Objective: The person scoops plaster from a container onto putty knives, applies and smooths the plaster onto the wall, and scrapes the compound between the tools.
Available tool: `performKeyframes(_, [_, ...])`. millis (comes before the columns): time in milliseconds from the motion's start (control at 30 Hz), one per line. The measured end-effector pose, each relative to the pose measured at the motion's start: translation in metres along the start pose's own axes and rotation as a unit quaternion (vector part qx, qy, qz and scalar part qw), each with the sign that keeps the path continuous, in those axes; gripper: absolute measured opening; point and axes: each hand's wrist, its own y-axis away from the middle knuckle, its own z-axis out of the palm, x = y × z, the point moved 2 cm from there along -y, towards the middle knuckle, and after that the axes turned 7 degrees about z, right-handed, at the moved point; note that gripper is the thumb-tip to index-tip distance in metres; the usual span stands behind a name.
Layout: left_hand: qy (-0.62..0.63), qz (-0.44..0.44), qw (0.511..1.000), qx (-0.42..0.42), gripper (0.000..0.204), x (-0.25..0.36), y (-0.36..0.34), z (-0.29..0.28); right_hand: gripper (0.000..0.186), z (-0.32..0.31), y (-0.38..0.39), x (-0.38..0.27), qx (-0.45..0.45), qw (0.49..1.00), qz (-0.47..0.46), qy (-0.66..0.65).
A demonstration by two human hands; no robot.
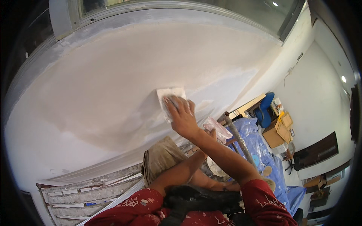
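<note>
Against the wall [113, 75] below the window [256, 15], the right hand [183, 116] is clamping a flat putty spreader [171, 91] that is projecting up-left beyond it, while the left hand [213, 134], lower right, is gripping a white-smeared pink board [221, 130].

A soft shadow [148, 108] lies beside the right hand [183, 115]; fisheye distortion bows the window frame [181, 5].

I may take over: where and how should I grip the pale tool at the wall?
Probably by the back of the pale tool, from the room side, as the right hand holds it: it is broad and flat, its other face toward the wall.
</note>
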Motion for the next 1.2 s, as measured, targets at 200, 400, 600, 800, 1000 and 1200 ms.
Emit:
performKeyframes(200, [-0.077,0.135,0.988,-0.009,0.04,0.009,0.003,0.004,0.079,-0.096,-0.084,0.062,0.254,0.957,0.142,-0.01])
performKeyframes(400, [-0.017,-0.002,1.0,0.018,0.059,-0.016,-0.009,-0.015,0.074,-0.032,-0.088,-0.058,0.052,0.998,0.035,-0.021])
performKeyframes(600, [0.086,-0.078,0.99,0.083,0.051,0.014,0.01,-0.015,0.063,-0.066,-0.039,-0.052,0.017,1.0,0.0,-0.007])
performKeyframes(800, [0.198,-0.022,0.979,0.044,0.048,0.065,0.017,-0.006,0.075,-0.108,-0.099,0.068,0.27,0.959,0.001,0.087])
performKeyframes(1000, [0.205,-0.048,0.976,0.051,0.048,0.039,0.009,-0.019,0.061,-0.013,-0.03,0.079,0.078,0.985,-0.111,0.108])
performKeyframes(1200, [0.108,-0.041,0.992,0.048,0.055,0.054,0.017,-0.023,0.068,-0.078,-0.018,0.085,0.041,0.984,-0.046,0.169])
